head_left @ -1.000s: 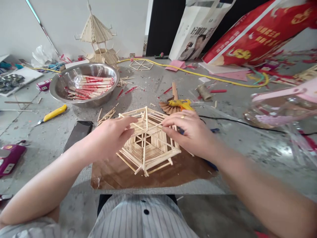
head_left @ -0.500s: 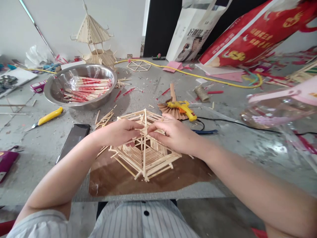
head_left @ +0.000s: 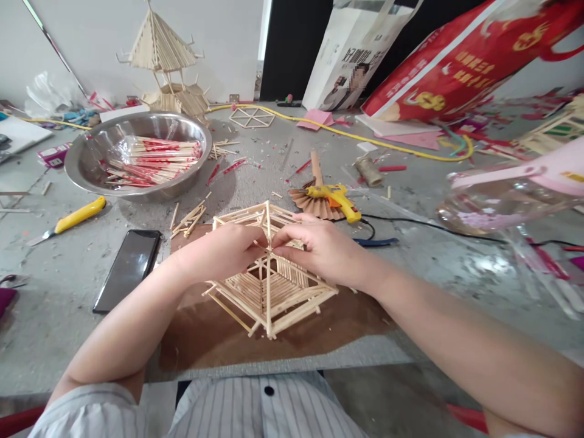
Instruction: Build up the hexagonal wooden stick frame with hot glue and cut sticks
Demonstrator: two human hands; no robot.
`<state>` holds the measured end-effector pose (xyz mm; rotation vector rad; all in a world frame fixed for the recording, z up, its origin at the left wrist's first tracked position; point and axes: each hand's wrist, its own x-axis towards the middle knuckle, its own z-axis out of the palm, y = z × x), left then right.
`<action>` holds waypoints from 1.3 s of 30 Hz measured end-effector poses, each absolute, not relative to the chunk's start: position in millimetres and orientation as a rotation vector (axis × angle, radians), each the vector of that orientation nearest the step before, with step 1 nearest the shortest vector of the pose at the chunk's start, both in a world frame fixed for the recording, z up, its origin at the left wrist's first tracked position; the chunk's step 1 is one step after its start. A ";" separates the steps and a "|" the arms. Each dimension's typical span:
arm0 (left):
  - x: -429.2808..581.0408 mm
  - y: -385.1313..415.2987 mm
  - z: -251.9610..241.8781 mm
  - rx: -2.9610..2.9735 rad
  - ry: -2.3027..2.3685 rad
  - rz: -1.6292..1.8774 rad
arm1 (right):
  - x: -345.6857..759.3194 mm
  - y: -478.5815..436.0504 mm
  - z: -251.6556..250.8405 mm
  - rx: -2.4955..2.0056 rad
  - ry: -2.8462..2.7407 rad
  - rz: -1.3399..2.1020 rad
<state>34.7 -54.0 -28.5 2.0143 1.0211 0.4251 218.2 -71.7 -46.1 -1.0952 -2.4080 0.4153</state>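
Hands held a hexagonal stick frame (head_left: 274, 292).
The left hand (head_left: 223, 250) and right hand (head_left: 322, 249) pinched its centre, fingertips closed; harder squeezing could snap sticks.

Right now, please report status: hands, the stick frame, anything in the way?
Left hand and right hand pinching stick frame at its centre. Frame sits on brown board. Glue gun behind, apart.

Steel bowl (head_left: 109, 129) of red-wrapped sticks (head_left: 150, 161) at 10 o'clock, phone (head_left: 128, 269) at 9, yellow glue gun (head_left: 336, 199) at 1, stick pagoda (head_left: 160, 58) at 11.
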 end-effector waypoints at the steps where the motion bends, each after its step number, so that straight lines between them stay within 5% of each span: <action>1: 34.5 -54.2 -29.9 2.027 1.022 0.437 | 217.9 -71.5 -46.0 -1.100 -2.410 0.416; 39: 37.0 -58.8 -29.6 2.509 1.138 0.152 | 218.7 -70.8 -47.8 -0.995 -2.494 0.355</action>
